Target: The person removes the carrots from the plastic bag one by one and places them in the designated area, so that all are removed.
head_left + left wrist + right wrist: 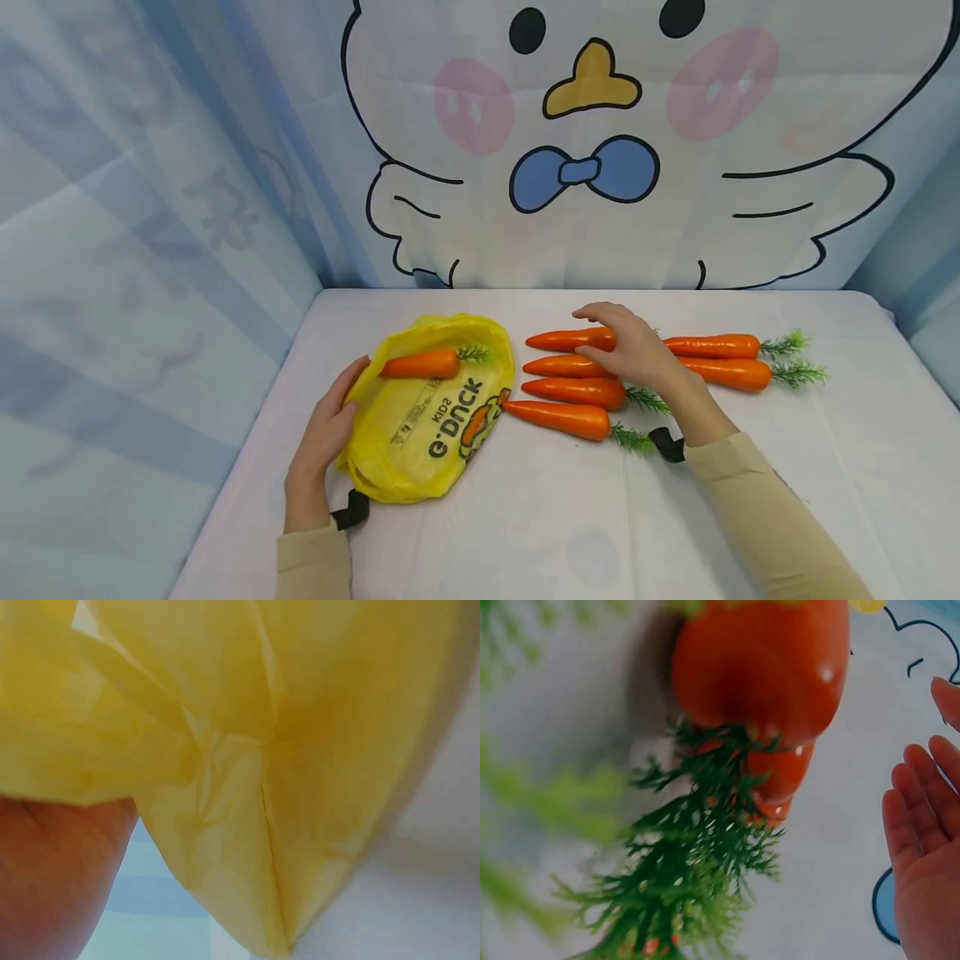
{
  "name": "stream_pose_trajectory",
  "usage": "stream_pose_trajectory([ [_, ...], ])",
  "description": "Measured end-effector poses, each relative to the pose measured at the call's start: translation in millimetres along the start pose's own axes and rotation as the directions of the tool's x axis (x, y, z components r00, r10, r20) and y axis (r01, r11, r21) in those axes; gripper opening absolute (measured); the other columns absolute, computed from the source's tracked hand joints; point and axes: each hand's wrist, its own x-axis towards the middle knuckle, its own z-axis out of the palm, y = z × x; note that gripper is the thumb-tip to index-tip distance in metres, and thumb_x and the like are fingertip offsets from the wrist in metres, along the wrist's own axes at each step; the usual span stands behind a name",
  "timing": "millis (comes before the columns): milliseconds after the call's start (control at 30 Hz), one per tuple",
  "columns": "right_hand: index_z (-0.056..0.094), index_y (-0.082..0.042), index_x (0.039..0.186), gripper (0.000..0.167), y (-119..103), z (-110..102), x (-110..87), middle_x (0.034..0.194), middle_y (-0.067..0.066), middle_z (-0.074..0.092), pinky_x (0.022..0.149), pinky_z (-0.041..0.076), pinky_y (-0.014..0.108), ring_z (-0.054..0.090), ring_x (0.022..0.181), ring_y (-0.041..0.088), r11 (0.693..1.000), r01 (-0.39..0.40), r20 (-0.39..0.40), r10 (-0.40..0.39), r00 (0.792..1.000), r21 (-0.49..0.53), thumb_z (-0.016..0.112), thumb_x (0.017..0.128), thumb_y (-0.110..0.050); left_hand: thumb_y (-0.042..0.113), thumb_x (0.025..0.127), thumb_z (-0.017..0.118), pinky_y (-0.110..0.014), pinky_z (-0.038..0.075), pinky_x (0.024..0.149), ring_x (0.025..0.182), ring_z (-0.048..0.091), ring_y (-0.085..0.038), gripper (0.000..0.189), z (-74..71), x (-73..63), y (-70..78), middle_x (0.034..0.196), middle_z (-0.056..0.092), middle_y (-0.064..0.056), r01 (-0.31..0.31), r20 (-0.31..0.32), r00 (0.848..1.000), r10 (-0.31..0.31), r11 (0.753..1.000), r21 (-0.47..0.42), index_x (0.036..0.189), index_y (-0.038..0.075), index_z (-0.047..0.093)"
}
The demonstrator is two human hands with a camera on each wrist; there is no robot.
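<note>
At the table's left side lies a yellow plastic bag [405,475] with "G.DUCK KIDS" lettering, its mouth spread wide. One toy carrot [423,364] with a green top lies inside the bag's opening. My left hand [322,433] holds the bag's left edge; in the left wrist view yellow film [225,847] covers part of that hand. Over the rear carrots hovers my right hand [637,346], partly hiding them. The right wrist view shows its fingers [911,814] extended and nothing in the palm, beside a carrot's thick end [765,667].
Several carrots lie in a column right of the bag, the nearest carrot [562,418] with its tip at the bag's edge. Two more, a rear carrot [712,346] and a front carrot [727,373], lie farther right. A printed curtain [600,242] stands behind the white table [525,533].
</note>
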Motion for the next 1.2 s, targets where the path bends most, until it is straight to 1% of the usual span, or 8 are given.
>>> stream_pose_trajectory([
  [133,0.057,-0.007,0.139,0.051,-6.3,3.0,1.6,0.142,0.015,0.054,0.106,0.041,0.058,0.048,0.129,0.036,0.999,-0.014,0.043,0.015,0.999,-0.031,0.074,0.091,-0.015,-0.002,0.097,0.034,-0.052,0.016,0.121,0.151,0.021,-0.029,0.065,0.5,0.4,-0.4,0.164,0.028,-0.007,-0.018,0.001,1.0,0.018,1.0,-0.002,0.16,0.015,0.03],
  [267,0.057,-0.007,0.14,0.052,-9.8,2.0,0.7,0.142,0.014,0.054,0.106,0.041,0.058,0.047,0.129,0.036,0.999,-0.022,0.06,0.025,0.998,-0.047,0.074,0.092,-0.015,-0.002,0.097,0.034,-0.053,0.016,0.121,0.151,0.021,-0.029,0.065,0.4,0.5,-0.4,0.164,0.028,-0.008,-0.028,-0.001,1.0,0.028,1.0,-0.002,0.16,0.015,0.03],
  [333,0.057,-0.006,0.139,0.052,-11.8,0.3,0.6,0.142,0.014,0.054,0.106,0.041,0.058,0.047,0.129,0.036,0.999,-0.012,0.06,0.015,0.998,-0.048,0.074,0.092,-0.015,-0.002,0.097,0.034,-0.052,0.016,0.121,0.151,0.021,-0.029,0.065,0.4,0.4,-0.2,0.164,0.028,-0.008,-0.027,0.001,1.0,0.027,1.0,-0.002,0.16,0.015,0.03],
  [500,0.057,-0.005,0.139,0.052,-20.3,-6.2,3.2,0.144,0.015,0.053,0.109,0.039,0.056,0.044,0.133,0.036,0.998,0.046,0.057,-0.043,0.997,-0.053,0.075,0.091,-0.015,-0.002,0.097,0.034,-0.053,0.016,0.121,0.151,0.02,-0.03,0.065,0.5,0.3,-0.4,0.164,0.028,-0.008,-0.025,0.006,1.0,0.025,1.0,-0.007,0.16,0.015,0.03],
  [733,0.058,-0.008,0.139,0.053,-37.0,-11.8,10.9,0.143,0.012,0.054,0.108,0.04,0.055,0.046,0.133,0.033,0.995,0.073,0.049,-0.07,0.996,-0.065,0.076,0.09,-0.016,-0.001,0.097,0.034,-0.052,0.015,0.121,0.151,0.02,-0.029,0.065,1.1,0.8,0.5,0.164,0.027,-0.007,-0.011,0.004,1.0,0.011,1.0,-0.001,0.16,0.016,0.029],
  [967,0.057,-0.007,0.14,0.054,-49.3,-0.5,24.8,0.145,0.012,0.053,0.109,0.04,0.053,0.047,0.131,0.032,0.994,0.103,0.077,-0.099,0.992,-0.049,0.076,0.091,-0.019,-0.002,0.097,0.034,-0.053,0.016,0.121,0.151,0.021,-0.03,0.065,-0.2,-0.4,-1.9,0.164,0.028,-0.008,-0.028,-0.001,1.0,0.028,1.0,-0.01,0.16,0.014,0.03],
  [1200,0.059,-0.006,0.137,0.051,-55.9,17.9,39.6,0.139,0.012,0.056,0.104,0.044,0.05,0.052,0.122,0.03,0.985,0.173,0.071,-0.172,0.982,-0.007,0.076,0.09,-0.016,-0.003,0.097,0.034,-0.052,0.016,0.121,0.151,0.021,-0.029,0.065,0.5,0.9,-1.7,0.164,0.028,-0.008,-0.039,0.002,0.999,0.039,0.999,-0.022,0.16,0.014,0.031],
])
